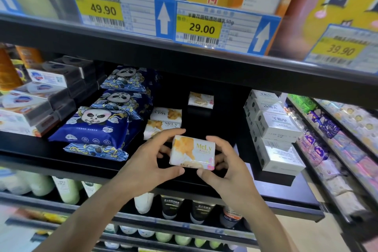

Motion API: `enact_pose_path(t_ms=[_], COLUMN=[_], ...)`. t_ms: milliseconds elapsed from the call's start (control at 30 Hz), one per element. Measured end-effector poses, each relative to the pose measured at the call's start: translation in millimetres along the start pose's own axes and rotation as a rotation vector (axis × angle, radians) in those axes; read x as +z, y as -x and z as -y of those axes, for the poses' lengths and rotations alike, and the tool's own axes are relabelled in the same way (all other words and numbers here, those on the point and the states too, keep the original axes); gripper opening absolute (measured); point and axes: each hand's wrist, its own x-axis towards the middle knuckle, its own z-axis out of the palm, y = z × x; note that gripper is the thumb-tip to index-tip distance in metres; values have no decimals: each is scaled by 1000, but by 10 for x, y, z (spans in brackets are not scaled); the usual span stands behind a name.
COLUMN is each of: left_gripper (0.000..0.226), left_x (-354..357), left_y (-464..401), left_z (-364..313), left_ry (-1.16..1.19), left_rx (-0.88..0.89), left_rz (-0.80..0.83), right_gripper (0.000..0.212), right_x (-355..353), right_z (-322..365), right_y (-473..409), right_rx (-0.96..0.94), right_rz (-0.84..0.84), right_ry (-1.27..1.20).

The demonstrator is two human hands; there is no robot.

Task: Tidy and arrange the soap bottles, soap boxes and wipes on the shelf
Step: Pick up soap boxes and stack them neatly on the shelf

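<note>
Both hands hold one small MeLy soap pack (192,152). The left hand (147,161) grips its left side, the right hand (227,166) its right side. More packs (163,121) sit just behind the fingers.

Left hand (152,157): bare, no glove, no ring to be seen on the fingers that show.
Right hand (227,166): bare as well, no ring or band in sight.
Nails: short, plain, unpainted.
Wrists: nothing worn, no watch, strap or bracelet.
Forearms: uncovered all the way to the bottom edge of the view; no sleeve or cuff reaches into sight.
</note>
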Motion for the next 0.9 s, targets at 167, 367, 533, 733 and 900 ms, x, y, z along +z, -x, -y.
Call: enact_pose_path(t_ms=[167,367,533,733,900], left_gripper=[78,68,64,59,51], left_x=[-5,-7,-6,-13,-13], left_y=[10,22,21,20,43], left_z=[10,17,27,44,-4], left_ry=[-7,28,69,85,107], left_rx=[0,-13,6,5,-14], left_rz=[-9,1,11,4,8], right_gripper=[74,77,87,79,65], right_x=[1,7,2,33,37], right_z=[13,42,40,-1,1], right_y=[6,22,34,18,11], right_rx=[7,-10,-17,-141,-176], right_rz=[16,12,7,-21,-52], right_ry=[2,-3,-10,21,24])
